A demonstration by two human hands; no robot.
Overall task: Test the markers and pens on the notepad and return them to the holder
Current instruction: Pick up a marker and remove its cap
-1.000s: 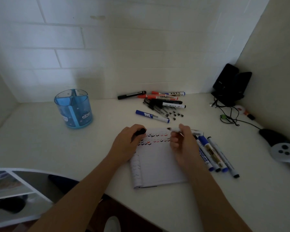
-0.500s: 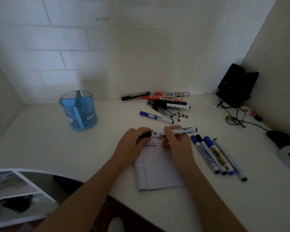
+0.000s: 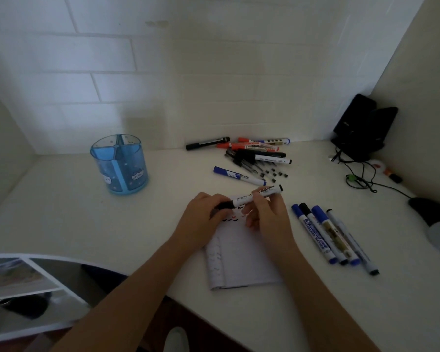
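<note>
Status: testing in progress, return step not begun.

Right hand (image 3: pixel 271 217) grips a marker (image 3: pixel 254 195) by its white barrel, held nearly level just above the notepad (image 3: pixel 241 260). Left hand (image 3: pixel 203 218) is curled about the black cap (image 3: pixel 225 206) at the marker's near-left end. The cap meets the barrel. I cannot tell whether it is fully seated.

Work done, as judged: short ticks (image 3: pixel 229 220) in black and red show on the page directly under the hands, with more faint marks down the turned-back leaf. Four markers (image 3: pixel 328 237) lie in a tidy row just right of the right hand, likely the tested lot.

Work left, as judged: a loose pile (image 3: pixel 257 152) of markers and pens lies beyond the hands, with one blue marker (image 3: pixel 239 176) apart from it and nearer the hands. These probably await testing. The holder (image 3: pixel 120 166) stands well left of the left hand and farther back. Nothing rises above its rim, so every item has yet to go back.

Materials: the holder is a translucent blue plastic cylinder, split inside into wedge compartments, with small cartoon prints on the wall. The markers are smooth, round plastic barrels, mostly white with printed labels and blue, black or red caps. Thinner dark pens are mixed into the pile, with small black caps (image 3: pixel 273 172) scattered beside it. The notepad is soft ruled paper, its cover folded under. The table (image 3: pixel 61 212) is a plain, smooth white top.
</note>
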